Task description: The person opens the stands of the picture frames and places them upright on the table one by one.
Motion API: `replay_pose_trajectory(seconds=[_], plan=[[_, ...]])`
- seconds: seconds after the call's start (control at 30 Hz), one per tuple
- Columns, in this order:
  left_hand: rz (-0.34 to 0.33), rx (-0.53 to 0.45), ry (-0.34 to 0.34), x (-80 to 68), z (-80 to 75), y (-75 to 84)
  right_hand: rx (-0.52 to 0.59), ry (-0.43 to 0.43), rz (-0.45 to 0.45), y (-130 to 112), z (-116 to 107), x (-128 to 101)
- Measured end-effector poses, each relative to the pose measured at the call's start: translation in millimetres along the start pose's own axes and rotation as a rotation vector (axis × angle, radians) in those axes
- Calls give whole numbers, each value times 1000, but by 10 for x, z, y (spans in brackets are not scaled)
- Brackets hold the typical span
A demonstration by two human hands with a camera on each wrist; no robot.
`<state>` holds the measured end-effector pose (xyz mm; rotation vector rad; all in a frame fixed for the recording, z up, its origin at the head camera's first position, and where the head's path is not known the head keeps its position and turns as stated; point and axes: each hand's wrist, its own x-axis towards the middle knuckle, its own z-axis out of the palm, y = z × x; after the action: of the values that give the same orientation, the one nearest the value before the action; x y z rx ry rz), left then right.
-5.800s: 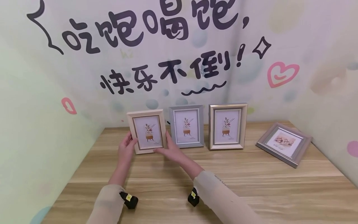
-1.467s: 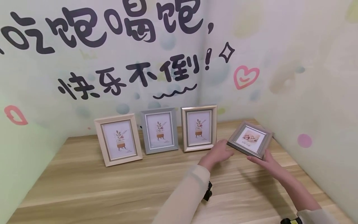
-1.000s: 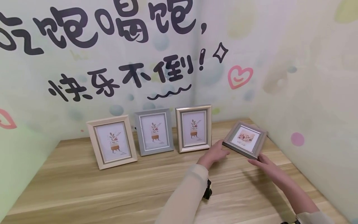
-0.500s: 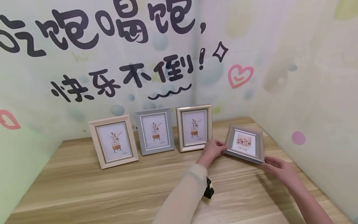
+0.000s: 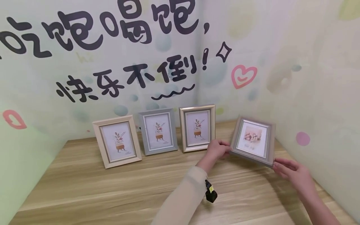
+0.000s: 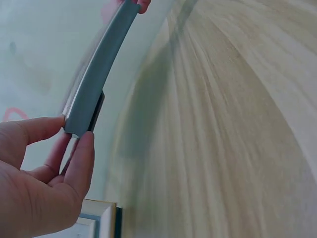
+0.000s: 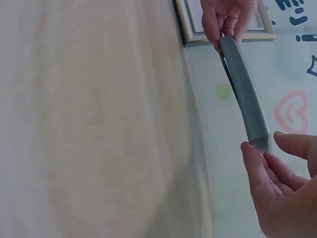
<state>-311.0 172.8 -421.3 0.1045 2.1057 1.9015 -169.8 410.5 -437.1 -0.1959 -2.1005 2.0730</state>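
Note:
A grey-brown picture frame (image 5: 270, 140) with a pink flower print is tilted up off the table at the right, held between both hands. My left hand (image 5: 216, 151) pinches its near left corner; in the left wrist view the thumb lies on the front side and fingers on the back. At the near right corner my right hand (image 5: 295, 173) grips it with thumb and fingers, also plain in the right wrist view. Seen edge-on there, the picture frame (image 7: 245, 89) is apart from the table.
Three picture frames stand upright in a row along the back wall: cream (image 5: 137, 142), blue-grey (image 5: 175, 134) and champagne-gold (image 5: 212, 125), the last close beside my left hand. The wooden table (image 5: 112, 193) meets a wall at the right.
Earlier both hands were at the cream picture frame on the left. Since then they moved right to the grey-brown picture frame, which was lying flat and has been lifted, turned and tilted up.

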Motion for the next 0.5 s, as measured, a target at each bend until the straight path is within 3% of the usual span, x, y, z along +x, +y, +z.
replay_pose_trajectory(seconds=[0.1,0.27,0.4,0.5], plan=[[84,-37,-34,-63,-129,48,81,-39,-39,-55,50,26],[192,-30,-51,-169,-387,120,90,-63,-95,-191,241,56],[314,52,-23,-280,-625,144,58,-58,-145,-278,461,72],[398,60,-14,-374,-810,152,-13,-41,-177,-325,642,76]])
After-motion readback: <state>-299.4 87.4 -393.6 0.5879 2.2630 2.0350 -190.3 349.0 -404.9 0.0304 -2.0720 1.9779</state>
